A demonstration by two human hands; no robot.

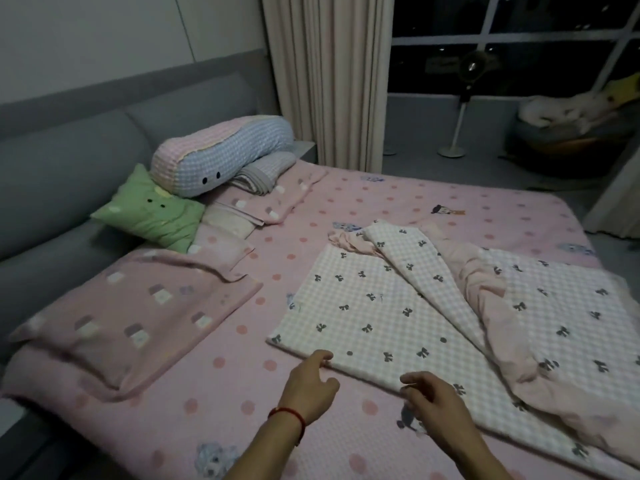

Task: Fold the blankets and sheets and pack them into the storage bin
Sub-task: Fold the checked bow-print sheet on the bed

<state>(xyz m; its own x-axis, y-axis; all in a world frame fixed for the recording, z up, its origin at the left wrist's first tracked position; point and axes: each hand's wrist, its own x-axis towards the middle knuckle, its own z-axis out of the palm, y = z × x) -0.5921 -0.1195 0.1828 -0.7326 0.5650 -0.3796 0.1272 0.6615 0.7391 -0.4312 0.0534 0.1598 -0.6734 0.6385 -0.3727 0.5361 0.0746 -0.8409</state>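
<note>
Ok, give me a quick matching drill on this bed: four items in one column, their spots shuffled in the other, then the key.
Items:
1. checked blanket
2. green pillow
3. blue-pink bolster
4. pink pillow

Places:
A. against the headboard, beside the bolster
B. at the near bed edge, by both hands
C. near left corner of the bed
D. far end, by the curtain

Pairs: 1-B, 2-A, 3-D, 4-C

Pinks, checks and dots on the bed

The blanket (363,306) is white-and-pink check with dark bows, its lining pale pink; the bedsheet (398,199) pink with darker dots; one cushion (152,213) green, another (221,154) blue-and-pink check.
</note>
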